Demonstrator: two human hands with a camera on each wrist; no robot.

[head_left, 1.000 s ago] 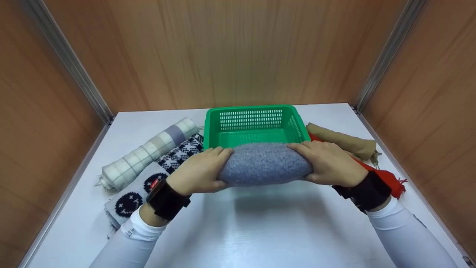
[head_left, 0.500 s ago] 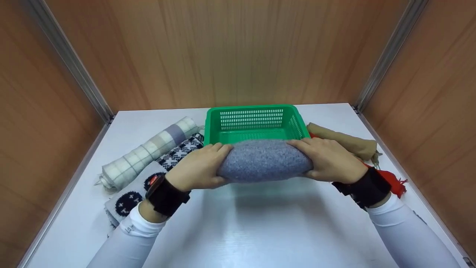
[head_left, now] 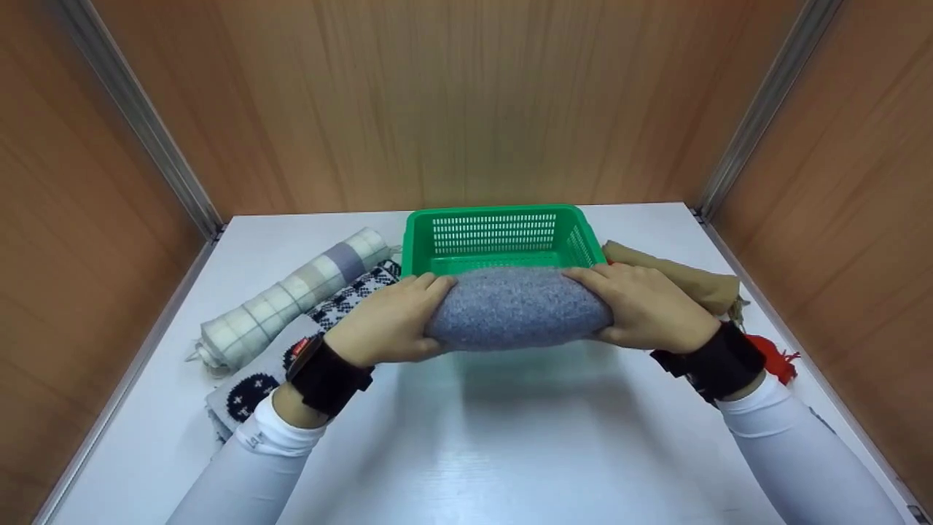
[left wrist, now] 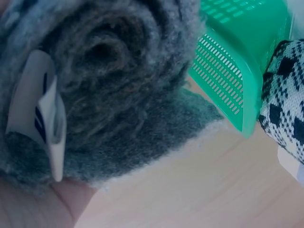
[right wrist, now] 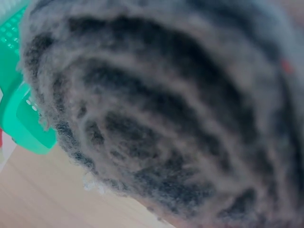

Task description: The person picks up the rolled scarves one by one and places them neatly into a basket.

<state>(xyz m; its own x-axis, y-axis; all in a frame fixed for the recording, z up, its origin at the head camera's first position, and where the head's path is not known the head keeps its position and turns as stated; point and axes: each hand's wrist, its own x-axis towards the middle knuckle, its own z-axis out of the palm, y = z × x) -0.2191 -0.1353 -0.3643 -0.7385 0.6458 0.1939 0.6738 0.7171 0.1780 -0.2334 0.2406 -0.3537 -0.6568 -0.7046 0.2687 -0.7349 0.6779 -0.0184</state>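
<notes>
A rolled grey-blue wool scarf (head_left: pixel 519 308) is held crosswise above the table, just in front of the green basket (head_left: pixel 503 211). My left hand (head_left: pixel 390 321) grips its left end, thumb on the near side and fingers over the top. The right hand (head_left: pixel 651 308) grips the other end in the same way. In the left wrist view the spiral end of the scarf (left wrist: pixel 118 95) shows, with a white label (left wrist: pixel 35 99) sticking out. The right wrist view is filled by the blurred layers of the opposite scarf end (right wrist: pixel 142 128). Most fingertips are hidden beneath the roll.
Left of the basket lie a rolled white checked scarf (head_left: pixel 273 310) and a black-and-white patterned one (head_left: pixel 353 295), partly behind my left arm. On the right are a tan rolled scarf (head_left: pixel 678 277) and a red one (head_left: pixel 769 357), mostly covered by my hand. Wooden walls (head_left: pixel 466 109) enclose the table.
Both hands have moved slightly forward with the grey scarf, toward the basket, so it covers more of the basket's near side. The grip looks the same.
</notes>
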